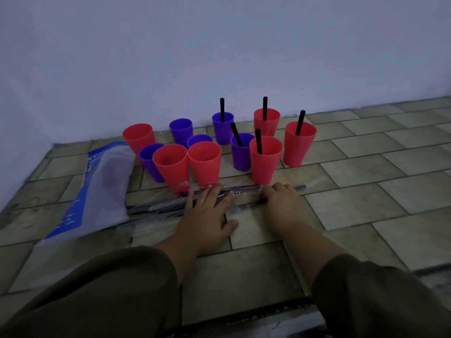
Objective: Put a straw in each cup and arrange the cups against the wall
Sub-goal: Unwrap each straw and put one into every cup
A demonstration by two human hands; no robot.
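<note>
a flat blue-and-white plastic bag point(97, 189) lies at the left edge of the tiled floor point(366, 196). beside it stand six empty red and purple plastic cups point(170, 164), then five cups with black straws point(258, 141) toward the white wall point(219, 45). in front, a clear plastic packet of black straws point(156, 206) lies on the tiles. the left hand point(207, 211) rests flat on it, fingers spread; the right hand point(283, 203) presses on its right end, perhaps pinching a straw, though blur hides the fingertips.
</note>
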